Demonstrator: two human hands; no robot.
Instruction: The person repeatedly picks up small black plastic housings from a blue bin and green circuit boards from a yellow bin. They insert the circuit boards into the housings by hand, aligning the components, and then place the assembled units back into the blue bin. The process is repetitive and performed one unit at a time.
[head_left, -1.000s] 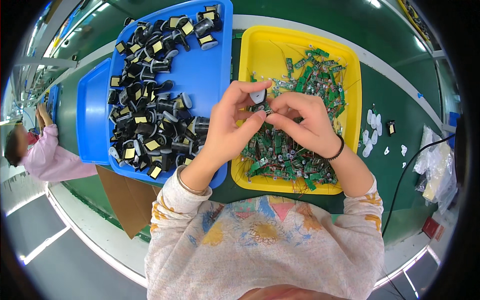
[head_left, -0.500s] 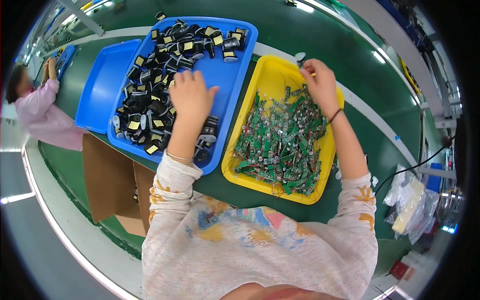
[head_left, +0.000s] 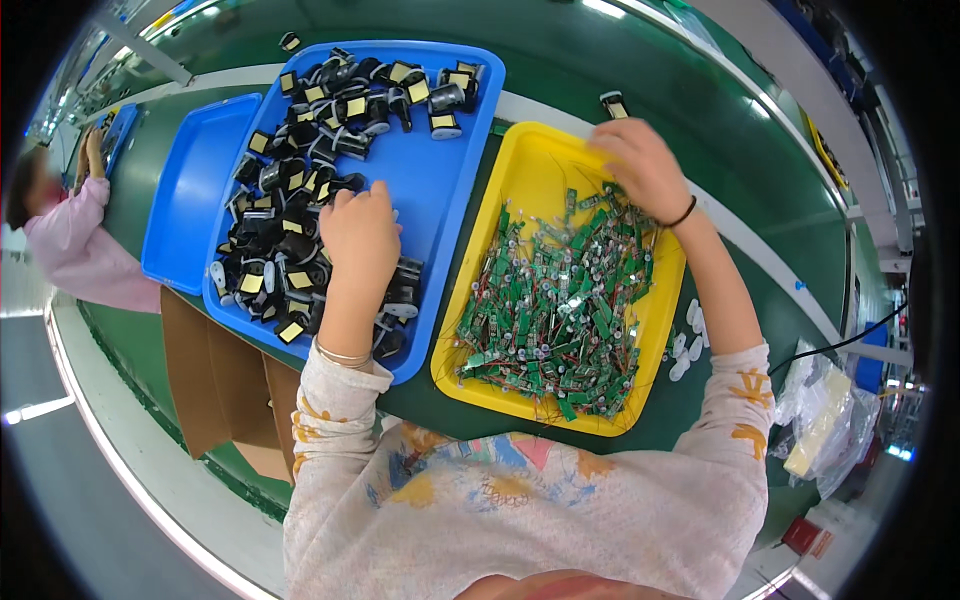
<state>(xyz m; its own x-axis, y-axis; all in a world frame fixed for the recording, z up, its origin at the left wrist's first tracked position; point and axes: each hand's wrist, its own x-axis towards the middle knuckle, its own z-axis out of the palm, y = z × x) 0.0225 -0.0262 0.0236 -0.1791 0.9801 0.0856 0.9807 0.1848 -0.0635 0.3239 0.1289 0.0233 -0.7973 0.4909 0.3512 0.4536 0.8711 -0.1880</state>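
Observation:
My left hand (head_left: 362, 238) is over the blue tray (head_left: 432, 170), its fingers curled down among a heap of black plastic parts (head_left: 290, 180) with grey round ends and pale yellow pads. A grey edge shows beside its thumb, seemingly of a part in its grip; the fingertips are partly hidden. My right hand (head_left: 645, 172), blurred at the fingers, hangs open over the far right corner of the yellow tray (head_left: 530, 160). Small green circuit boards (head_left: 550, 310) with thin wires fill that tray. Just beyond the right hand, one black part (head_left: 614, 104) lies on the green belt.
A blue tray (head_left: 195, 190) stands at the left, above an open cardboard box (head_left: 215, 370). White oval pieces (head_left: 687, 345) lie right of the yellow tray. Clear plastic bags (head_left: 825, 415) sit farther right. Another person (head_left: 75, 235) in pink works at the far left.
My right hand has let go of the black part on the belt and drawn back over the yellow tray. My left hand has moved nearer and its fingers have curled in.

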